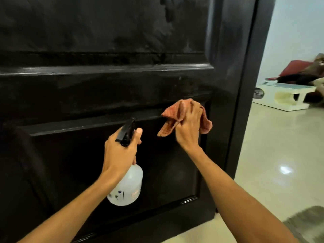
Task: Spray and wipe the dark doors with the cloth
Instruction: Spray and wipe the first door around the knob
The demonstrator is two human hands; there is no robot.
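Left hand (pixel 121 151) gripped the neck of the sprayer (pixel 125 181), fingers curled round it just under the black trigger head, thumb up beside the head. Nozzle pointed up and away, at the door (pixel 98 92). The sprayer's white translucent body hung below the hand, close in front of the lower panel; couldn't tell whether it touched the wood.

Right hand (pixel 188 127) held the cloth (pixel 177 113), fingers curled into it, bunched fabric sticking out left and right of the hand. Cloth was reddish-orange with a check weave. It sat against the door at the upper right corner of the lower panel, just below the wide middle rail. Hands were near each other but apart, right one higher.

Door was black and panelled, with streaky wet-looking patches on the upper panel and along the rail. Its right edge stood at a dark frame (pixel 252 85).

Past the frame: glossy pale floor (pixel 273 155), white low table (pixel 284 95), red seat (pixel 294 67) behind it with something blurred on it. Grey rug (pixel 306 223) corner at bottom right.
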